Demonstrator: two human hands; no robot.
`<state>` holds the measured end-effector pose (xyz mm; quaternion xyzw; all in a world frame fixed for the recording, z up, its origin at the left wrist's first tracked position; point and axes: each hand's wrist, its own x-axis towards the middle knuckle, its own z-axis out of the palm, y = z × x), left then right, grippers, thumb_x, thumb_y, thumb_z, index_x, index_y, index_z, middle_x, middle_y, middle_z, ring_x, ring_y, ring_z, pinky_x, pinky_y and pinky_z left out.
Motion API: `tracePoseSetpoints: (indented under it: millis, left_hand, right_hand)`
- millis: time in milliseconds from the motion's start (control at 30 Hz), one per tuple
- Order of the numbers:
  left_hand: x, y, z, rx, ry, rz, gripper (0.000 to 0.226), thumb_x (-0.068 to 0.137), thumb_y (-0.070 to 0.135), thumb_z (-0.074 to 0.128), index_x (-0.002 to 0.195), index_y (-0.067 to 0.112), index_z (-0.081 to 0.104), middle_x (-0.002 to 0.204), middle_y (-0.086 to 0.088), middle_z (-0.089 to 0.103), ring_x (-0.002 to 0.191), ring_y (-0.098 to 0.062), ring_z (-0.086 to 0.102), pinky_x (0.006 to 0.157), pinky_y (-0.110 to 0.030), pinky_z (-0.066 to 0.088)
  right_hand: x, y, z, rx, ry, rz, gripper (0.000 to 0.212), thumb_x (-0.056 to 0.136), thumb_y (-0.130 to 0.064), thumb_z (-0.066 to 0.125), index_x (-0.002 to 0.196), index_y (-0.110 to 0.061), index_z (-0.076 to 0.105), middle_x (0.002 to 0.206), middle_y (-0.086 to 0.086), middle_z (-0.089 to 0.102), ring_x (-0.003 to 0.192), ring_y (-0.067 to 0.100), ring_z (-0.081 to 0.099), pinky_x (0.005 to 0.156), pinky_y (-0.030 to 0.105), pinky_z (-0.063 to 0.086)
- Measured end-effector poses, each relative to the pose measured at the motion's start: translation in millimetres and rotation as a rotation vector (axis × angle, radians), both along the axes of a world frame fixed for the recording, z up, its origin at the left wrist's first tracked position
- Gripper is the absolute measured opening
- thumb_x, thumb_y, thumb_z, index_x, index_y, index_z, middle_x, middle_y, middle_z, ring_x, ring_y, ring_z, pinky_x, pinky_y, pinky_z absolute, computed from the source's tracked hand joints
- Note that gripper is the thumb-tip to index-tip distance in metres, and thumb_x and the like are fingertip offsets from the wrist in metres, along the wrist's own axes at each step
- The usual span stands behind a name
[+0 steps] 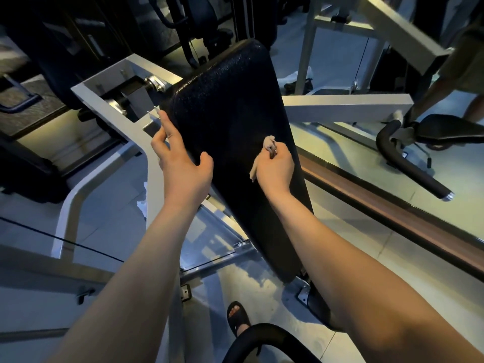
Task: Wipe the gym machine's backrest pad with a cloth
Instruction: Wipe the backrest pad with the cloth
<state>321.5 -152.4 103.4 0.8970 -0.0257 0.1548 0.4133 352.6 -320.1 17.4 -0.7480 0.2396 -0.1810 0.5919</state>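
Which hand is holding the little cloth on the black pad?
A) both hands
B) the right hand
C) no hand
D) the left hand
B: the right hand pinches the cloth against the pad, while the left hand only holds the pad's edge.

Place: it was an indoor gym.
Padding: a long black backrest pad (230,100) stood tilted on a white steel frame (104,82).
Grips: a black padded handle (408,169) stuck out nearby.
Floor: pale tiles (110,184) lay underfoot.
Background: more dark machines (183,22) stood behind.
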Motion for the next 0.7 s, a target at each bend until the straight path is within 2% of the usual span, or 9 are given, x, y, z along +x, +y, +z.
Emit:
tracePoseSetpoints:
  millis: [100, 167, 233, 300, 367, 433, 500, 567, 700]
  left_hand:
    - [-1, 2, 0, 0.009, 0.006, -0.007, 0.1, 0.092, 0.026, 0.059, 0.158, 0.04, -0.014, 0.147, 0.014, 0.015, 0.117, -0.036, 0.054, 0.098, -0.053, 0.053]
    - [0, 4, 1, 0.006, 0.003, -0.018, 0.1, 0.094, 0.024, 0.062, 0.16, 0.036, -0.013, 0.15, 0.008, 0.015, 0.126, -0.029, 0.048, 0.103, -0.05, 0.051]
    - [0, 5, 1, 0.002, 0.002, -0.023, 0.1, 0.095, 0.022, 0.063, 0.161, 0.033, -0.011, 0.151, 0.005, 0.015, 0.132, -0.022, 0.043, 0.107, -0.046, 0.049]
    - [-1, 6, 2, 0.003, -0.003, -0.029, 0.099, 0.096, 0.021, 0.063, 0.161, 0.031, -0.011, 0.151, 0.003, 0.016, 0.132, -0.019, 0.042, 0.107, -0.044, 0.049]
    - [-1, 5, 2, 0.003, -0.008, -0.032, 0.099, 0.096, 0.021, 0.063, 0.161, 0.031, -0.011, 0.15, 0.004, 0.016, 0.132, -0.019, 0.043, 0.107, -0.043, 0.049]
    - [-1, 4, 2, 0.002, -0.009, -0.031, 0.099, 0.095, 0.021, 0.063, 0.161, 0.03, -0.011, 0.15, 0.003, 0.016, 0.132, -0.02, 0.043, 0.108, -0.042, 0.048]
    - [-1, 4, 2, 0.001, -0.009, -0.028, 0.099, 0.095, 0.02, 0.063, 0.161, 0.03, -0.011, 0.15, 0.003, 0.017, 0.132, -0.022, 0.044, 0.108, -0.041, 0.049]
    - [-2, 3, 3, 0.003, -0.01, -0.03, 0.1, 0.095, 0.021, 0.063, 0.161, 0.03, -0.011, 0.15, 0.004, 0.017, 0.132, -0.023, 0.045, 0.109, -0.043, 0.048]
    - [-2, 2, 2, -0.001, -0.008, -0.02, 0.1, 0.094, 0.022, 0.062, 0.16, 0.033, -0.012, 0.148, 0.006, 0.017, 0.127, -0.029, 0.049, 0.106, -0.047, 0.05]
  right_hand:
    - [-5, -5, 11, -0.098, -0.123, 0.139, 0.016, 0.103, -0.02, 0.052, 0.111, -0.017, 0.065, 0.106, 0.0, 0.064, 0.094, 0.01, 0.059, 0.077, 0.019, 0.043]
    - [-12, -16, 2, -0.039, -0.111, 0.029, 0.016, 0.103, -0.021, 0.052, 0.113, -0.023, 0.063, 0.1, -0.008, 0.064, 0.092, 0.002, 0.058, 0.08, 0.016, 0.043]
    - [-24, -31, -23, 0.081, 0.052, -0.149, 0.012, 0.106, -0.019, 0.046, 0.102, -0.024, 0.056, 0.082, -0.012, 0.061, 0.08, -0.001, 0.056, 0.078, 0.022, 0.046]
    - [-35, -36, -51, 0.124, 0.265, -0.2, 0.017, 0.103, -0.017, 0.042, 0.09, -0.023, 0.051, 0.077, -0.002, 0.062, 0.077, 0.014, 0.063, 0.084, 0.036, 0.053]
    - [-34, -33, -76, 0.124, 0.366, -0.133, 0.015, 0.096, -0.026, 0.041, 0.095, -0.021, 0.055, 0.087, 0.01, 0.069, 0.089, 0.03, 0.07, 0.09, 0.046, 0.057]
    - [-26, -24, -77, 0.102, 0.407, -0.103, 0.023, 0.099, -0.025, 0.046, 0.112, -0.015, 0.062, 0.106, 0.012, 0.069, 0.101, 0.03, 0.068, 0.096, 0.047, 0.056]
    - [-19, -13, -50, 0.085, 0.361, -0.141, 0.025, 0.103, -0.016, 0.048, 0.122, -0.007, 0.062, 0.117, 0.012, 0.064, 0.102, 0.025, 0.063, 0.093, 0.038, 0.052]
    - [-11, -7, -27, 0.074, 0.275, -0.165, 0.025, 0.104, -0.014, 0.046, 0.122, -0.005, 0.062, 0.118, 0.011, 0.062, 0.098, 0.021, 0.059, 0.087, 0.031, 0.047]
    - [1, 4, 8, 0.045, 0.098, -0.146, 0.024, 0.106, -0.015, 0.045, 0.116, -0.005, 0.064, 0.115, 0.01, 0.063, 0.099, 0.019, 0.06, 0.088, 0.031, 0.048]
